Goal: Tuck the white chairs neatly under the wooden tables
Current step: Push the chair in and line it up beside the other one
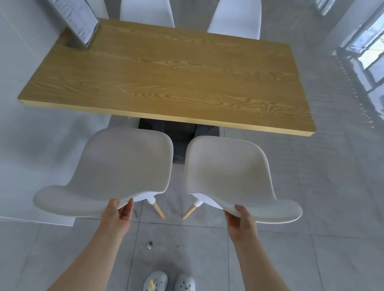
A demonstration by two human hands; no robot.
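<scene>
Two white shell chairs stand side by side in front of me, seats facing the wooden table [169, 77]. My left hand [117, 215] grips the top edge of the left chair's [123, 167] backrest. My right hand [242, 223] grips the backrest edge of the right chair [233, 172]. Both seats stop just short of the table's near edge, with a narrow gap between the chairs. Pale wooden legs show under each seat. Two more white chairs, the far left chair [147, 2] and the far right chair [236, 13], sit against the table's far side.
A white wall [7, 80] runs along the table's left end, with a framed board [66, 4] leaning over the table corner. The table's dark base [166, 131] shows between the chairs. Windows [381, 46] line the right. Small debris [149, 244] lies on the grey tile floor by my shoes.
</scene>
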